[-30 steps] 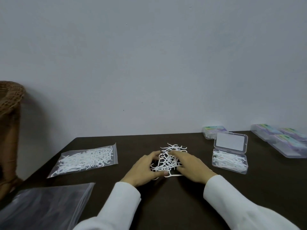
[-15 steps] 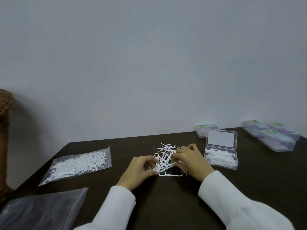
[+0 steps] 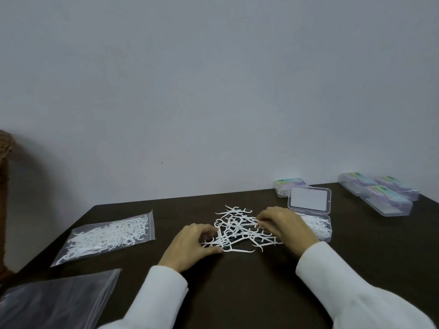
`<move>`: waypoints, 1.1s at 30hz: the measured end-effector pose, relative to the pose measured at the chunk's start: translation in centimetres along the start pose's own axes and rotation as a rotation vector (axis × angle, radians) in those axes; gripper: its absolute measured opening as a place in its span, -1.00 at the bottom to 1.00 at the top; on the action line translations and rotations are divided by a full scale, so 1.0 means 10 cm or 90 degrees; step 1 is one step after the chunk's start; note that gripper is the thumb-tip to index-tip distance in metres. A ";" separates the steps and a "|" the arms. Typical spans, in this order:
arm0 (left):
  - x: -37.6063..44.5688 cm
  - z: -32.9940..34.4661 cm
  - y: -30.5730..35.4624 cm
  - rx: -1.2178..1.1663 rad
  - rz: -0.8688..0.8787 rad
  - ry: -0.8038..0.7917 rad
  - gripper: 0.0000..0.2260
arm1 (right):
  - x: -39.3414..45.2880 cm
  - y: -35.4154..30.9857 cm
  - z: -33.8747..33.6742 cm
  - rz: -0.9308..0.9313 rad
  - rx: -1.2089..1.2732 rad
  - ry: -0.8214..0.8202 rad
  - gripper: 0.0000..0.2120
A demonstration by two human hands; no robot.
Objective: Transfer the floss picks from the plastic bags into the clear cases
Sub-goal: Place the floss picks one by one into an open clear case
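Empty bag: a flat, clear plastic zip bag (image 3: 54,302) lies at the near left corner of the dark brown tabletop (image 3: 237,293); nothing shows inside it.
Sleeves: white long sleeves (image 3: 161,290) cover both forearms down to the wrists.
Left hand: the left hand (image 3: 190,243) rests on the tabletop at the near left edge of the loose pile; grip curled, the fingertips and thumb touching a few picks at that edge. Whether it actually pinches one cannot be told.
Right hand: the right hand (image 3: 285,226) lies on the right side of the pile, palm down; grip curled, fingertips pressed onto picks near the pile's middle. A true pinch cannot be told here either.
Loose pile: white plastic floss picks (image 3: 240,231) lie scattered and tangled on the tabletop between the two hands.
Filled bag: a clear plastic zip bag packed with white floss picks (image 3: 109,233) lies flat to the left, well apart from the pile.
Open case: a clear rectangular plastic case (image 3: 318,226) sits just beyond the right hand, its hinged lid (image 3: 308,200) standing up, white picks lying in the base.
Closed cases: clear plastic cases with pastel labels; one (image 3: 288,186) behind the open case, three more (image 3: 377,195) clustered at the far right.
Wall: a plain pale grey wall (image 3: 213,79) stands behind the tabletop.
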State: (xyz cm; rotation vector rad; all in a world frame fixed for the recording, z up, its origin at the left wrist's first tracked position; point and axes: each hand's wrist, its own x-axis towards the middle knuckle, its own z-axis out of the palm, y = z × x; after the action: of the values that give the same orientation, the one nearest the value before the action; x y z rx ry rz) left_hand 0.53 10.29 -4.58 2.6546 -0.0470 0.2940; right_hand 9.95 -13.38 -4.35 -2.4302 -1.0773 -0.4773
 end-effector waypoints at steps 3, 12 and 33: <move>0.00 -0.02 -0.05 -0.030 -0.032 0.000 -0.70 | -0.05 0.08 -0.04 0.037 0.069 0.019 -0.84; 0.04 0.01 0.07 0.138 0.048 0.002 -0.85 | -0.21 0.38 -0.40 0.131 0.035 0.070 -0.82; 0.14 -0.03 0.53 -0.084 0.107 0.198 -0.90 | -0.44 0.79 -0.48 0.232 0.079 0.047 -0.84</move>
State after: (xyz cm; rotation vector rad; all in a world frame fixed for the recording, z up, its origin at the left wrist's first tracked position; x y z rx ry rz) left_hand 1.43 5.75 -1.61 2.4483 -0.1842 0.7293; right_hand 12.46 -23.26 -4.35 -2.4034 -0.5940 -0.3631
